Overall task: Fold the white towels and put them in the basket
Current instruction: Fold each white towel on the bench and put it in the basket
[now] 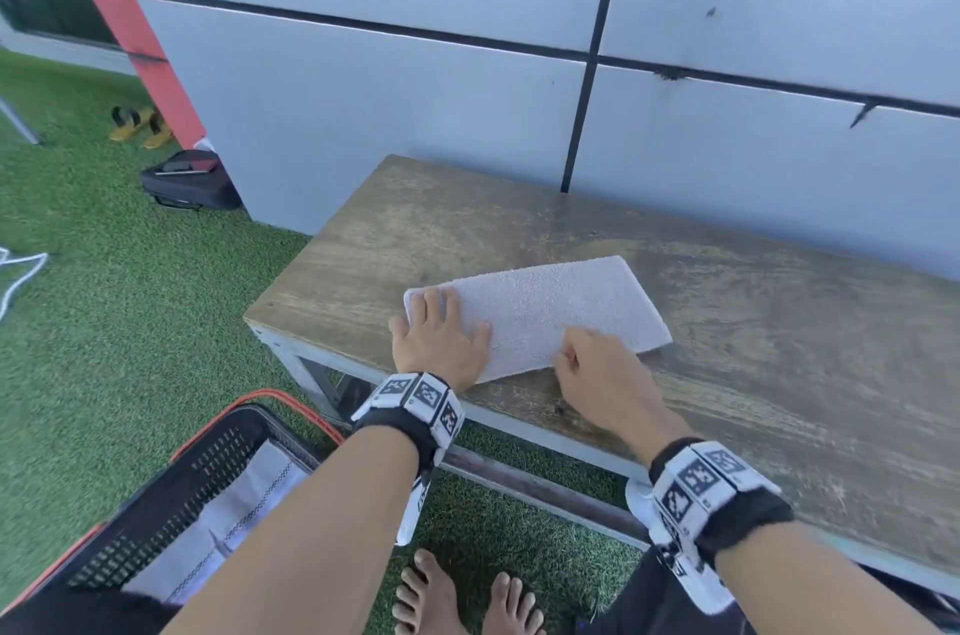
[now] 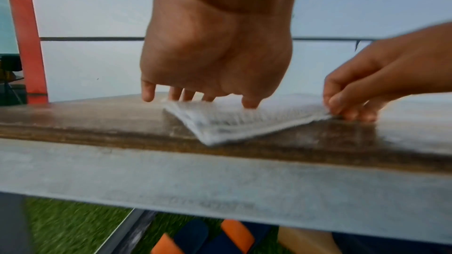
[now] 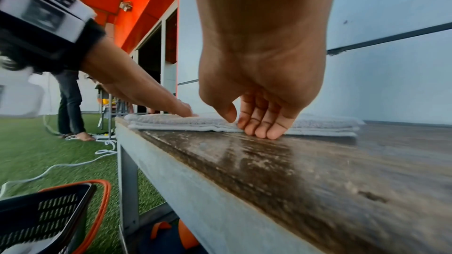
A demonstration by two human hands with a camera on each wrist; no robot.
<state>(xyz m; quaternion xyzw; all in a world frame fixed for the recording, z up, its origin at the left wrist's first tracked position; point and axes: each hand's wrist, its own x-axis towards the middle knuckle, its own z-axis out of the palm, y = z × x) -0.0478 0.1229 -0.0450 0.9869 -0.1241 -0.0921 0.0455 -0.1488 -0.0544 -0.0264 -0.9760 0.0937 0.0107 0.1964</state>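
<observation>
A white towel (image 1: 561,307), folded into a long strip, lies on the wooden bench (image 1: 753,322) near its front edge. My left hand (image 1: 441,322) lies flat on the towel's left end, its straight, spread fingers pressing down (image 2: 205,92). My right hand (image 1: 571,348) is at the towel's near edge. Its thumb sits on top and its curled fingers (image 3: 264,128) reach under the edge, pinching the layers (image 2: 342,107). A black basket with an orange rim (image 1: 223,458) stands on the grass at lower left and holds folded white towels (image 1: 244,520).
A grey panelled wall (image 1: 415,115) runs right behind the bench. A black bag (image 1: 189,180), sandals (image 1: 137,125) and a white rope (image 1: 21,271) lie on the green turf. My bare feet (image 1: 467,593) stand before the bench. Another person (image 3: 71,103) stands far off.
</observation>
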